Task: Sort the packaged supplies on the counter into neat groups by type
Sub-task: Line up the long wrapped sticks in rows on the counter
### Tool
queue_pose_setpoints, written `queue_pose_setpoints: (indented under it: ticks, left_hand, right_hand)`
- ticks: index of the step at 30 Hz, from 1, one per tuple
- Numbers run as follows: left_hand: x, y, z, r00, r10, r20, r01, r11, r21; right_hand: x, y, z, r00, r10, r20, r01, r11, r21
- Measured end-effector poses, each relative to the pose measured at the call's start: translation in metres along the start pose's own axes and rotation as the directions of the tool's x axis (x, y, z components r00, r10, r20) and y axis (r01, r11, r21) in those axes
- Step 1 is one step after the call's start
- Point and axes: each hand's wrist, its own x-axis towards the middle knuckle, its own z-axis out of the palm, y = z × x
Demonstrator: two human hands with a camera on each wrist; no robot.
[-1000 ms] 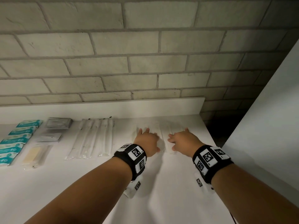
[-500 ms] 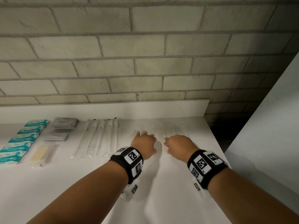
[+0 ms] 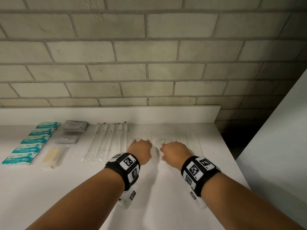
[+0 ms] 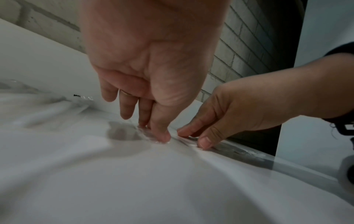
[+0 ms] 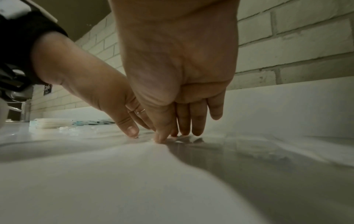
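Note:
On the white counter (image 3: 162, 188) both hands lie side by side on thin, flat clear-wrapped packets (image 3: 193, 143) that barely stand out from the surface. My left hand (image 3: 141, 146) presses its thumb and straight fingertips (image 4: 162, 137) onto the wrap, just right of the long swab packs (image 3: 106, 141). A finger's width to the right, my right hand (image 3: 174, 148) does the same; its thumb and fingers (image 5: 161, 139) touch down on the film. Nothing is lifted. How many packets lie under the palms is hidden.
Along the left lie a column of teal packets (image 3: 31, 143), two piles of grey sachets (image 3: 74, 127), and a tan item in a clear bag (image 3: 51, 155). A low white upstand (image 3: 166, 113) and brick wall close the back. The counter ends right at a dark gap (image 3: 232, 138) beside a white panel (image 3: 274, 146).
Both hands have slid left along the counter toward the swab packs, staying pressed on the flat packets and drawing a little closer together.

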Motion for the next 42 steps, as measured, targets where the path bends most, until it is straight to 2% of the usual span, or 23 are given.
queue_pose_setpoints:
  ticks: [5, 11, 13, 16, 20, 24, 27, 30, 33, 39, 42]
  left_hand:
    - [0.001, -0.003, 0.002, 1.000, -0.002, 0.005, 0.002, 0.999, -0.034]
    - [0.003, -0.006, 0.000, 0.999, 0.038, 0.032, -0.039, 0.999, 0.022]
    - [0.001, -0.004, -0.002, 0.999, 0.052, -0.010, -0.052, 0.998, 0.034]
    - [-0.004, 0.004, -0.003, 0.989, 0.124, -0.077, -0.122, 0.992, 0.038]
    - [0.000, 0.021, 0.004, 0.968, 0.249, -0.035, -0.244, 0.964, 0.107]
    - [0.006, 0.023, 0.008, 0.973, 0.229, -0.021, -0.225, 0.968, 0.113]
    - [0.007, 0.026, 0.007, 0.974, 0.222, -0.042, -0.215, 0.967, 0.133]
    - [0.005, 0.037, 0.005, 0.963, 0.262, -0.065, -0.256, 0.963, 0.084]
    - [0.004, 0.054, 0.007, 0.948, 0.315, -0.035, -0.312, 0.947, 0.070]
    - [0.006, 0.069, 0.004, 0.958, 0.283, -0.040, -0.277, 0.954, 0.111]
    - [0.003, 0.078, -0.001, 0.948, 0.308, -0.081, -0.302, 0.950, 0.076]
  right_hand:
    - [0.002, -0.001, 0.000, 1.000, 0.009, -0.001, -0.009, 0.999, -0.033]
    - [-0.003, 0.000, -0.008, 1.000, 0.006, 0.022, -0.006, 1.000, 0.006]
    - [-0.013, 0.003, -0.015, 1.000, -0.003, 0.007, 0.003, 0.999, 0.037]
    - [-0.021, 0.016, -0.019, 0.994, 0.094, -0.048, -0.093, 0.995, 0.032]
    - [-0.020, 0.029, -0.012, 0.975, 0.216, 0.053, -0.217, 0.976, 0.012]
    - [-0.019, 0.031, -0.002, 0.989, 0.145, 0.026, -0.144, 0.989, -0.020]
    - [-0.025, 0.034, -0.007, 0.992, 0.122, 0.017, -0.122, 0.992, 0.018]
    - [-0.033, 0.041, -0.016, 0.983, 0.181, -0.033, -0.180, 0.983, 0.031]
    - [-0.038, 0.047, -0.017, 0.958, 0.287, -0.007, -0.287, 0.958, 0.028]
    - [-0.044, 0.057, -0.008, 0.972, 0.233, -0.016, -0.232, 0.971, 0.051]
    - [-0.049, 0.067, -0.015, 0.950, 0.310, -0.030, -0.306, 0.948, 0.089]
